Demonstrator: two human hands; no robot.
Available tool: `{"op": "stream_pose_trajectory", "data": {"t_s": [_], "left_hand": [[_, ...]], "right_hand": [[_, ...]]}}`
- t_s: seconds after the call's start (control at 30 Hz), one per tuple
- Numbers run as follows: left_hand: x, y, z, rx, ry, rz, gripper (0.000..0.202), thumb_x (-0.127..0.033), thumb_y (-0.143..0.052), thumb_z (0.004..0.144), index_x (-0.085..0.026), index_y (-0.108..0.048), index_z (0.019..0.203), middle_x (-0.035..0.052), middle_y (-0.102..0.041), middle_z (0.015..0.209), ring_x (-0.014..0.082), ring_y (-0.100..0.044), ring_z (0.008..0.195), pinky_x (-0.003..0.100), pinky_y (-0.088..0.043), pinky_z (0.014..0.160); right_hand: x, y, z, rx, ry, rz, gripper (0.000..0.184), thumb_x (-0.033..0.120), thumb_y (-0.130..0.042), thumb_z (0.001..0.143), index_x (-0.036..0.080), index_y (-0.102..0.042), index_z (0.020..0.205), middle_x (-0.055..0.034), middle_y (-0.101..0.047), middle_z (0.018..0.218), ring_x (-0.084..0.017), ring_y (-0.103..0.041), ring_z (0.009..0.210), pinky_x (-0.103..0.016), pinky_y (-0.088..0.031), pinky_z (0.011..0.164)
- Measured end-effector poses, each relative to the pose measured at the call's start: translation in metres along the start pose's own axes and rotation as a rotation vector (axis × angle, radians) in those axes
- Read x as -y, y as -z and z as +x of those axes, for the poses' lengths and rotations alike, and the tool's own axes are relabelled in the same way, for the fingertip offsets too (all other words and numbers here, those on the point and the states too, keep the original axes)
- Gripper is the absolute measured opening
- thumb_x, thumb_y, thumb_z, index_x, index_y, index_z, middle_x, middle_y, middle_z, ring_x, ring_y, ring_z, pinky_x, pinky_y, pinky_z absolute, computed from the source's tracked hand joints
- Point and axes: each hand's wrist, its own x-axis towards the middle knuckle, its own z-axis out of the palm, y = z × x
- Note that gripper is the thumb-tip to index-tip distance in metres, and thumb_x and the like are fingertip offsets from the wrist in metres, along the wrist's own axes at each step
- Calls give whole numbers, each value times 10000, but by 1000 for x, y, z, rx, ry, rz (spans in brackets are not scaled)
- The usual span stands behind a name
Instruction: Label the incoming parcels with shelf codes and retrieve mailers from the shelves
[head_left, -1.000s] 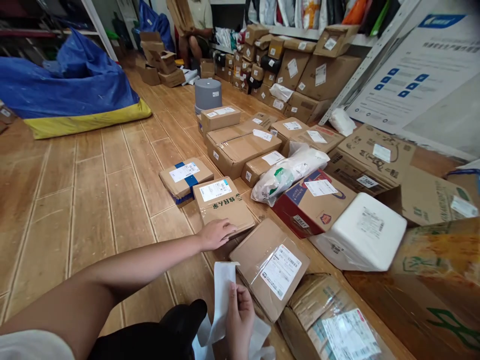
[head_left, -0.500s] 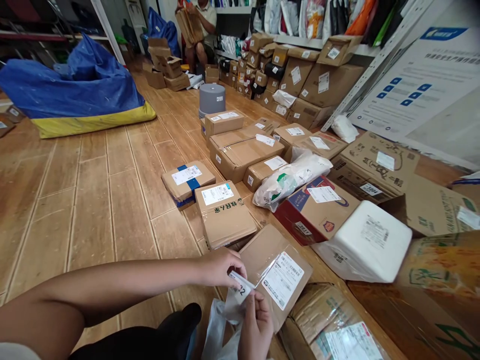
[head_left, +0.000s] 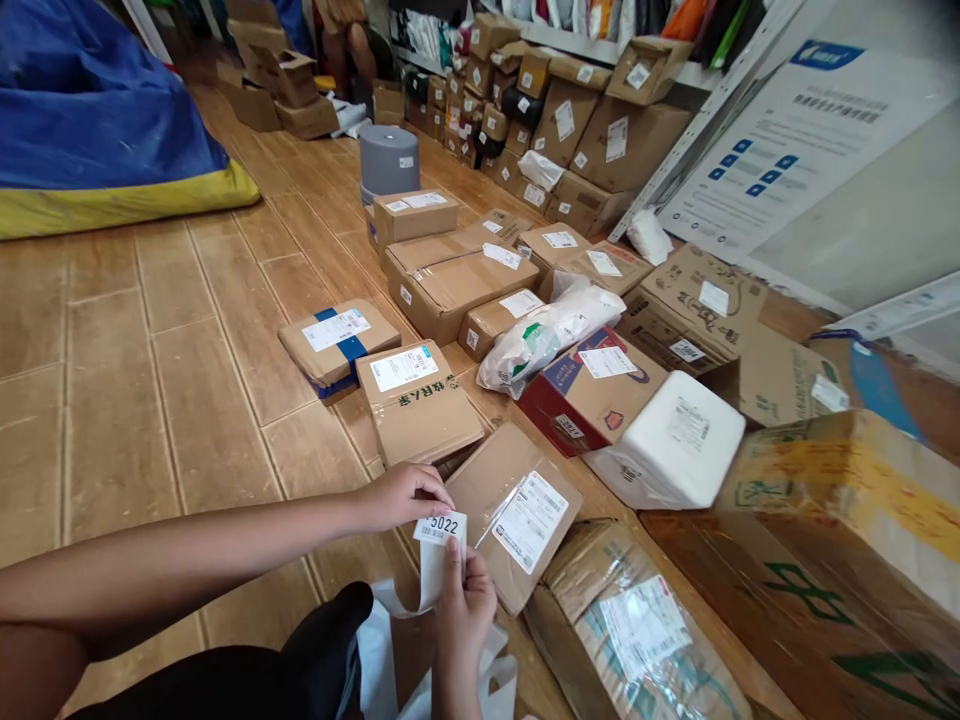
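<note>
Left hand (head_left: pixel 401 497) pinches 5022 label (head_left: pixel 440 528) by its upper edge; right hand (head_left: pixel 466 592) clasps backing strip (head_left: pixel 431 575) just below. Label's long axis lies crosswise.

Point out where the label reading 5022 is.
In the head view, the label sits low, just left of centre, between the left hand above and the right hand below, beside a cardboard box.

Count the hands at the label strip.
2: left hand at the upper edge of the 5022 label; right hand holding the label strip just below. No others show there.
</note>
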Motion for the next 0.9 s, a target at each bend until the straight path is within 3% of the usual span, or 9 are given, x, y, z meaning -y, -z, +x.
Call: {"op": "stream_pose_trajectory", "data": {"t_s": [0.23, 0.37, 0.43, 0.53, 0.63, 0.7, 0.77, 0.83, 0.9], "left_hand": [[-1, 4, -1, -17, 3, 6, 182, -330, -719, 728, -176, -766, 813, 36, -654, 753, 154, -585, 723, 234, -419, 638], [-1, 2, -6, -33, 14, 41, 162, -330, -720, 727, -179, -764, 767, 24, -621, 719, 139, -571, 696, 233, -422, 638], [7, 12, -11, -16, 66, 47, 232, -400, -731, 710, -176, -759, 766, 25, -646, 725, 140, -585, 684, 232, -436, 629], [33, 56, -25, 4, 214, 59, 389, -535, -739, 652, -175, -745, 798, 32, -702, 734, 162, -624, 680, 242, -471, 613], [67, 127, -47, -91, 377, 179, 330, -486, -793, 598, -184, -702, 694, 25, -710, 714, 180, -642, 690, 270, -497, 641], [89, 172, -60, -307, 466, 346, 252, -382, -767, 680, -164, -642, 653, 20, -670, 696, 174, -620, 711, 311, -492, 710], [107, 204, -63, -547, 535, 505, 174, -296, -686, 786, -148, -620, 724, 32, -650, 806, 187, -605, 828, 363, -472, 812], [121, 220, -58, -708, 574, 614, 91, -223, -631, 834, -135, -620, 815, 45, -630, 922, 200, -583, 928, 399, -451, 878], [131, 224, -47, -802, 598, 671, 70, -186, -618, 843, -132, -624, 887, 53, -613, 1000, 208, -568, 977, 413, -449, 898]], "right_hand": [[2, -6, -3, -9, -13, 28, 503, 630, -714, 618, 150, -584, 692, -37, -634, 615, -150, -523, 562, -265, -463, 540], [-2, -10, -4, -34, 2, -58, 565, 696, -674, 602, 192, -422, 561, 30, -451, 501, -95, -367, 483, -228, -353, 454], [-8, -9, -4, 22, 15, -154, 619, 731, -665, 573, 212, -333, 522, 51, -359, 482, -83, -299, 478, -224, -311, 436], [-23, -3, -4, 125, 68, -314, 641, 737, -661, 579, 221, -290, 500, 62, -282, 483, -83, -253, 486, -225, -269, 427], [-39, 4, -4, 145, 127, -330, 620, 722, -639, 633, 221, -293, 517, 66, -254, 490, -88, -236, 488, -230, -245, 434], [-47, 7, -4, 149, 136, -322, 623, 741, -621, 635, 221, -299, 518, 64, -253, 488, -91, -232, 490, -236, -233, 441], [-51, 7, -4, 165, 112, -339, 644, 778, -610, 601, 225, -294, 509, 62, -249, 486, -94, -232, 490, -241, -226, 447], [-54, 5, -5, 184, 73, -362, 667, 813, -600, 567, 229, -283, 508, 64, -234, 490, -91, -221, 491, -244, -216, 457], [-57, 3, -6, 195, 54, -390, 678, 832, -584, 560, 231, -275, 510, 67, -222, 494, -87, -207, 491, -243, -202, 468]]}}
